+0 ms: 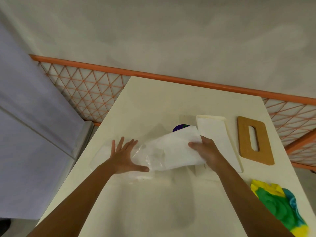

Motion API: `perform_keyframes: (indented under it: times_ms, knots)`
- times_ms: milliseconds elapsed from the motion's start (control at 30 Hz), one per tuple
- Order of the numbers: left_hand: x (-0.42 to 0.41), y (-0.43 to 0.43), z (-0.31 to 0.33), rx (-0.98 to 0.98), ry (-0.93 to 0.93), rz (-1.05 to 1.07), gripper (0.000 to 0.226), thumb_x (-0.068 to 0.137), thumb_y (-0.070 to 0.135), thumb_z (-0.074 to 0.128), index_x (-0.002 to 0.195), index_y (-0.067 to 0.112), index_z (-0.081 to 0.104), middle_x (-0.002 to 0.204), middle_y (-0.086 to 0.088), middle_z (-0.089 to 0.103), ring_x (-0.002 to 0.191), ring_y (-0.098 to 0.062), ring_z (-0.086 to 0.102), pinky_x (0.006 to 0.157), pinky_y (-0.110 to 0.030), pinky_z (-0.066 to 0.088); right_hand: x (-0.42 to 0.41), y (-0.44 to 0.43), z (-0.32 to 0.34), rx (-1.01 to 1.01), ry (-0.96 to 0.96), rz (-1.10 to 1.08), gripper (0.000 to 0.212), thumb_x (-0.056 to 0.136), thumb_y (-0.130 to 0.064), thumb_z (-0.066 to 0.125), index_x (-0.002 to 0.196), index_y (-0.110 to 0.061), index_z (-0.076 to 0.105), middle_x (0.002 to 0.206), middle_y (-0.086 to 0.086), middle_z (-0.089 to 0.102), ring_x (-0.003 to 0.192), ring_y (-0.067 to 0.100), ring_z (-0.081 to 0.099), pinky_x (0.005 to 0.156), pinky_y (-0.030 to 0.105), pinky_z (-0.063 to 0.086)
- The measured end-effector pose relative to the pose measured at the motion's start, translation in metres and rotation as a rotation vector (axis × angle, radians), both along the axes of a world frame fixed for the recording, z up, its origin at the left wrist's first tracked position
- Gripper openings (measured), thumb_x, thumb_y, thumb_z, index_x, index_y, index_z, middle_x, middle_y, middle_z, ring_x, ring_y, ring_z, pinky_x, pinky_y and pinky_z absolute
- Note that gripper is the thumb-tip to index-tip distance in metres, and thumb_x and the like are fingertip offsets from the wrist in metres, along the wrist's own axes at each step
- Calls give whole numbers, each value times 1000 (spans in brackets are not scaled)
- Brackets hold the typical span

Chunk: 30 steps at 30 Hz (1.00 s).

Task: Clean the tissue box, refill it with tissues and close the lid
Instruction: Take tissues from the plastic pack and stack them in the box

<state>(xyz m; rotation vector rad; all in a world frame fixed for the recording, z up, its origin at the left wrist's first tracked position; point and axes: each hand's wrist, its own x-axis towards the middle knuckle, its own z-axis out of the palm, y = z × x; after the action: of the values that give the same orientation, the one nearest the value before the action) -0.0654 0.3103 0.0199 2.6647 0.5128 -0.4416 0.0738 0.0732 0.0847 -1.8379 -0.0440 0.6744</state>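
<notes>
My right hand point(206, 152) grips one end of a stack of white tissues point(179, 147), lifted and tilted over the table. The stack's other end sits in a clear plastic wrapper point(145, 159). My left hand point(124, 155) lies flat with spread fingers on that wrapper, pressing it to the cream table point(162, 103). The white tissue box point(215, 132) stands open just right of my right hand. Its brown wooden lid point(254, 141), with a slot in the middle, lies flat on the table further right.
A yellow, green and blue cloth point(280, 206) lies crumpled at the table's near right edge. A dark purple round object point(179, 127) peeks out behind the tissues. An orange lattice rail point(89, 93) runs behind the table, with a pale wall above.
</notes>
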Motion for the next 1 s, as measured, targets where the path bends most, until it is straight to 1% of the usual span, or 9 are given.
perform_keyframes:
  times_ms: [133, 267, 333, 467, 567, 667, 733, 833, 1000]
  knots:
    - [24, -20, 26, -85, -120, 81, 144, 26, 104, 7, 147, 26, 18, 157, 4, 13, 146, -17, -10, 111, -45, -22, 10, -29, 20, 27, -59, -8, 21, 87, -7, 58, 105, -16, 61, 97, 2, 62, 82, 13, 58, 78, 30, 46]
    - [57, -52, 47, -162, -214, 204, 75, 82, 73, 34, 141, 26, 34, 152, 2, 29, 146, -15, 3, 114, -42, -15, 22, -53, 39, 69, -66, -55, 17, 84, -8, 61, 93, -22, 62, 91, 1, 65, 83, 17, 60, 77, 32, 49]
    - [77, -71, 55, -168, -269, 254, 57, 92, 56, 37, 139, 25, 39, 148, -1, 36, 144, -18, 15, 117, -41, -5, 30, -69, 50, 99, -84, -90, 18, 83, -9, 61, 92, -24, 62, 89, 0, 65, 84, 20, 61, 79, 34, 49]
    - [99, -102, 73, -526, -372, 375, 54, 93, 46, 45, 138, 17, 40, 135, 0, 45, 134, -21, 35, 104, -33, 30, 41, -88, 65, 164, -90, -173, 15, 83, -12, 63, 88, -25, 62, 84, -5, 64, 79, 16, 59, 71, 31, 50]
    - [116, -123, 80, -793, -349, 478, 57, 91, 50, 47, 139, 21, 37, 133, 3, 46, 125, -22, 45, 101, -32, 37, 50, -102, 69, 214, -56, -247, 21, 82, -17, 65, 101, -25, 60, 95, -2, 64, 87, 21, 59, 86, 42, 51]
    - [131, -134, 83, -989, -316, 542, 60, 85, 49, 56, 136, 23, 40, 133, 1, 50, 118, -22, 51, 103, -42, 42, 52, -110, 65, 256, -74, -304, 23, 85, -21, 63, 105, -25, 52, 91, -3, 58, 80, 16, 55, 80, 38, 47]
    - [138, -140, 83, -994, -324, 529, 57, 84, 34, 64, 134, 21, 41, 127, 1, 53, 113, -22, 53, 101, -44, 45, 51, -113, 57, 269, -81, -343, 30, 84, -22, 65, 111, -23, 51, 97, -1, 58, 86, 20, 56, 79, 37, 46]
    - [147, -144, 85, -871, -304, 473, 55, 86, 12, 61, 135, 18, 37, 124, -2, 52, 108, -22, 51, 94, -36, 46, 53, -116, 40, 247, -67, -412, 42, 83, -29, 67, 121, -18, 54, 111, 3, 60, 103, 26, 56, 93, 43, 47]
    - [170, -142, 90, -539, -284, 277, 49, 90, 4, 44, 137, 16, 36, 131, -9, 48, 109, -23, 47, 85, -30, 40, 51, -119, 18, 287, 34, -403, 40, 84, -18, 65, 123, -15, 53, 112, 4, 60, 108, 27, 56, 98, 45, 45]
